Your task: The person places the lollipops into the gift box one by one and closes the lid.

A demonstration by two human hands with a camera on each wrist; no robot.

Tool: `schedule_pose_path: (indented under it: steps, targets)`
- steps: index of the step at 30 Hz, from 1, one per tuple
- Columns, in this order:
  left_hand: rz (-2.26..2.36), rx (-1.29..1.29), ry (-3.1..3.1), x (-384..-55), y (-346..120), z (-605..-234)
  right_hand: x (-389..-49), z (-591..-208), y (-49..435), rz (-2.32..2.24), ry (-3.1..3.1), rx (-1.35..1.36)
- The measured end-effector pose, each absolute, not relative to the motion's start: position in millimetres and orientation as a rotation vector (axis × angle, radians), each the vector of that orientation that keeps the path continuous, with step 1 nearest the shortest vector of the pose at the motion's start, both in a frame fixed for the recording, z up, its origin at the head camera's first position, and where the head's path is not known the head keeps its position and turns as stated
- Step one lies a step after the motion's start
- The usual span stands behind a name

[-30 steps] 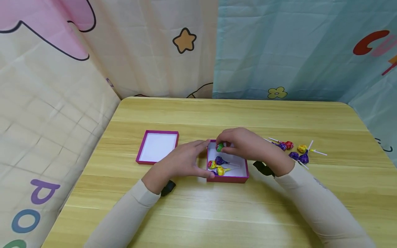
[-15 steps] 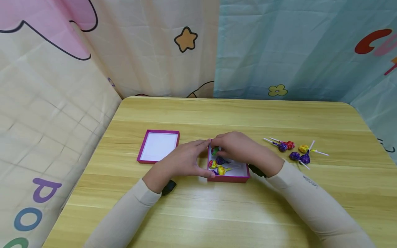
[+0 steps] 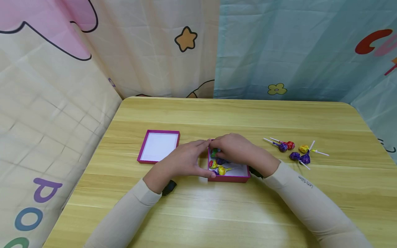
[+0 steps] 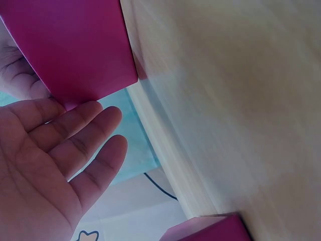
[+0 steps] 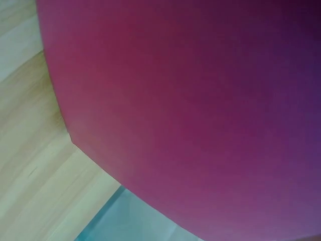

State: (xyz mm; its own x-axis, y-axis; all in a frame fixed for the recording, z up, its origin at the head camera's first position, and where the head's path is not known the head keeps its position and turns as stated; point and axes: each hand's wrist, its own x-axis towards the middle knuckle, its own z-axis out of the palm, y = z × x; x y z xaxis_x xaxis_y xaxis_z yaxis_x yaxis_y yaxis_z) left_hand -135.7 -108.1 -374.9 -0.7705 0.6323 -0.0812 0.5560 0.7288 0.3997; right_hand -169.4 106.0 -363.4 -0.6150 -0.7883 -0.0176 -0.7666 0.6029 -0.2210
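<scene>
A magenta box [image 3: 228, 179] with a white inside stands at mid-table and holds several wrapped lollipops, among them a yellow lollipop [image 3: 221, 171] and a red-and-yellow lollipop [image 3: 212, 164]. My left hand [image 3: 183, 158] spans the box's left side, its thumb at the near corner and its fingers at the far one; the left wrist view has those fingers nearly straight. My right hand [image 3: 234, 148] reaches inside and pinches a green lollipop [image 3: 214, 153] by the left wall. That hand partly hides the green lollipop and a purple lollipop [image 3: 221, 161]. Only the box's outer wall [image 5: 175, 110] fills most of the right wrist view.
A magenta lid [image 3: 159, 146] lies with its white inside up, left of the box. Several lollipops lie loose at right, including a red lollipop [image 3: 290, 145], a purple lollipop [image 3: 283, 147] and a yellow lollipop [image 3: 303, 148]. Curtains hang behind the wooden table [image 3: 198, 213].
My right hand has brought the green lollipop down and left into the box's far left corner, shifting only slightly over the last half second. The left hand keeps its place at the box.
</scene>
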Motion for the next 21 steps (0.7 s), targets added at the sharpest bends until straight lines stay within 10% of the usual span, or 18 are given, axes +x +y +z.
schedule_pose_path:
  steps: [21]
  targets:
    - [0.534,0.931,2.716,-135.0,-107.7,-374.3,-167.4,-371.2,102.8,-0.303,2.713,-1.272]
